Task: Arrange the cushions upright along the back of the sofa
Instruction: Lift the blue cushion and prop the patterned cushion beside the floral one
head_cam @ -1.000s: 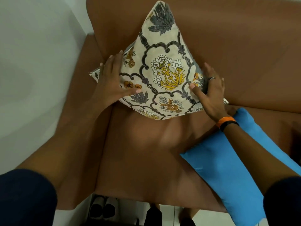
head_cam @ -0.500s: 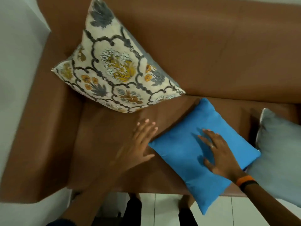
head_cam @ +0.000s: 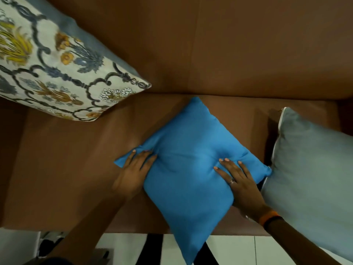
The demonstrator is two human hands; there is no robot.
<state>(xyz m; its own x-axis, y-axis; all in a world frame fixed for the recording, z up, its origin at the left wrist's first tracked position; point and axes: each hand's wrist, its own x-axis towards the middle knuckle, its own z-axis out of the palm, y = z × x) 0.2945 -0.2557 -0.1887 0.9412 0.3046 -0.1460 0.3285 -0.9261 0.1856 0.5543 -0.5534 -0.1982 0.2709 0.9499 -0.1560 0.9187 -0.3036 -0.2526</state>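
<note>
Three cushions are on the brown sofa (head_cam: 238,54), and two bare hands are at work on one of them. The blue cushion (head_cam: 191,169) lies near the middle of the seat, turned like a diamond: its far corner points at the foot of the backrest, its near corner hangs out past the front edge of the seat over the white tiled floor (head_cam: 229,249). The left hand (head_cam: 133,175) is on the cushion's left corner, fingers laid on top of the fabric and bunching it, with the thumb hidden under the edge, so it appears to pinch that corner. The right hand (head_cam: 240,182) is spread on the right part of the cushion, fingers apart and pressing a dent into the fabric; whether its thumb wraps under the edge cannot be told. It wears one ring and, at the wrist, an orange band (head_cam: 268,217) beside a dark one. The floral cushion (head_cam: 57,73), cream with grey and yellow pattern, stands propped against the backrest at the sofa's left end. The grey cushion (head_cam: 313,169) sits at the right end of the seat, its left edge touching the blue cushion's right corner.
</note>
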